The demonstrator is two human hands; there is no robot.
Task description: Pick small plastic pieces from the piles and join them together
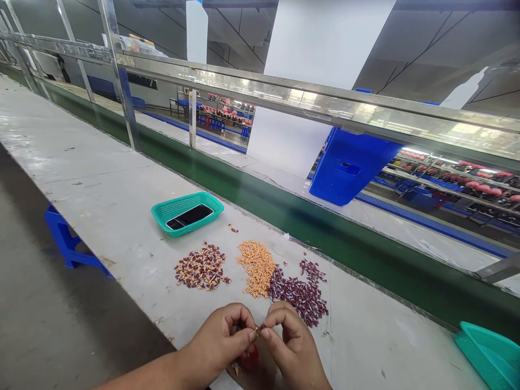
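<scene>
At the lower edge of the head view, the left hand (221,333) pinches a tiny orange piece (256,329), the right hand (293,341) a maroon piece (262,326); their contact is unclear. Both are near the maroon pile (300,295). Beneath, a red object (249,358) is mostly hidden. Counter (374,336) surface extends rightward to a cut-off green basket (485,349).

The worktop (101,189) is smooth and faintly glossy; beyond its far edge the green belt (252,195) looks matt and the metal rail (260,84) shiny. The perforated basket (179,203) is plastic, the smartphone (190,216) glossy. The orange pieces (255,265) and maroon pieces (300,298) may be plastic.
</scene>
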